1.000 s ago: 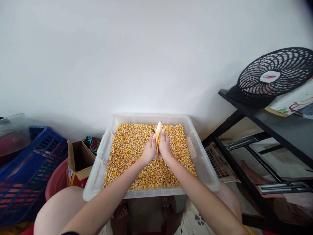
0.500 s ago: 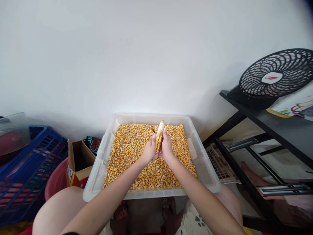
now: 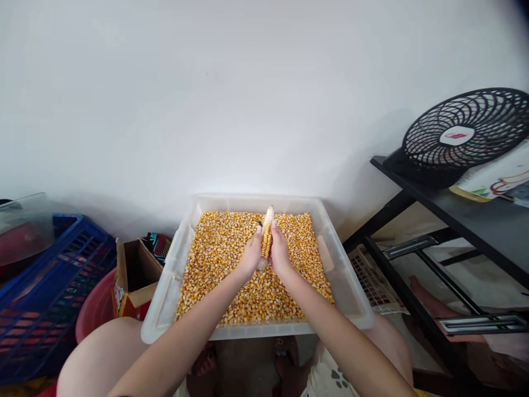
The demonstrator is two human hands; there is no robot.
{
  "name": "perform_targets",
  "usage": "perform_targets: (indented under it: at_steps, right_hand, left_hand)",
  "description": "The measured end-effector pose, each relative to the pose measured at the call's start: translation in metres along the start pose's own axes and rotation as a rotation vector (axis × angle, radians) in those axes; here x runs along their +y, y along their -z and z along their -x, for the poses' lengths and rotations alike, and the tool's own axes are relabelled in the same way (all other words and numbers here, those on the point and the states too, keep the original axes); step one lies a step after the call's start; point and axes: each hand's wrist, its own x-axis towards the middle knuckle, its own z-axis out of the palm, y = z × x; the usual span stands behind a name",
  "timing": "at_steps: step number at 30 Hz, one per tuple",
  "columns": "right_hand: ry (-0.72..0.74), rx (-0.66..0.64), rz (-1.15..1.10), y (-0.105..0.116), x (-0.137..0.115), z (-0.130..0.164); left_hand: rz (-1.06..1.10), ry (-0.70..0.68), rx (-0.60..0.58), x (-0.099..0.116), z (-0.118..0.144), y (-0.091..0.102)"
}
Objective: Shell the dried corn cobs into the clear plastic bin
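Between my two hands, above the middle of a clear plastic bin (image 3: 165, 286), is a corn cob (image 3: 266, 238). Yellow kernels still line part of it, while its upper end is bare and pale. My left hand (image 3: 252, 251) grips the cob from the left, thumb along its side; a small dark thing shows by the thumb tip, too small to name. From the right, my right hand (image 3: 280, 248) is closed around the cob, with its fingers mostly hidden behind. Loose corn kernels (image 3: 219, 264) cover the bin's bottom under both hands.
The bin rests across my thighs, close to a white wall (image 3: 248, 99). At left are an open cardboard box (image 3: 138, 270), a red basin (image 3: 95, 303) and a blue crate (image 3: 49, 298). A black fan (image 3: 458, 135) stands on a dark metal rack (image 3: 397, 190) at right.
The cob has tipped slightly more upright and shifted a little left between my hands. Both hands keep hold of it, and the view has moved slightly.
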Motion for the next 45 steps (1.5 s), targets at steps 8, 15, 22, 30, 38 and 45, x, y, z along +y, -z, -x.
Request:
perform_targets:
  at_steps: [8,15,22,30,38,45]
  right_hand:
    - [-0.066,0.036,0.032,-0.002,-0.005,0.006]
    - [0.074,0.091,0.121,-0.002,-0.001,0.006]
    - [0.030,0.124,0.181,-0.002,0.003,0.002]
    - [-0.045,-0.007,0.090,-0.007,-0.008,0.007]
    - [-0.054,-0.017,-0.031,-0.004,-0.003,0.007]
    - [-0.053,0.046,-0.048,-0.005,-0.001,0.005]
  left_hand:
    - [-0.007,0.100,-0.056,0.002,0.001,0.001]
    - [-0.045,-0.032,-0.015,-0.007,0.005,-0.004]
    - [0.012,-0.018,0.055,-0.007,0.005,-0.003]
    - [0.101,0.056,0.043,0.007,0.005,-0.001]
    - [-0.059,-0.058,0.026,-0.002,0.008,-0.003]
    - [0.000,-0.044,0.034,-0.003,0.009,-0.005]
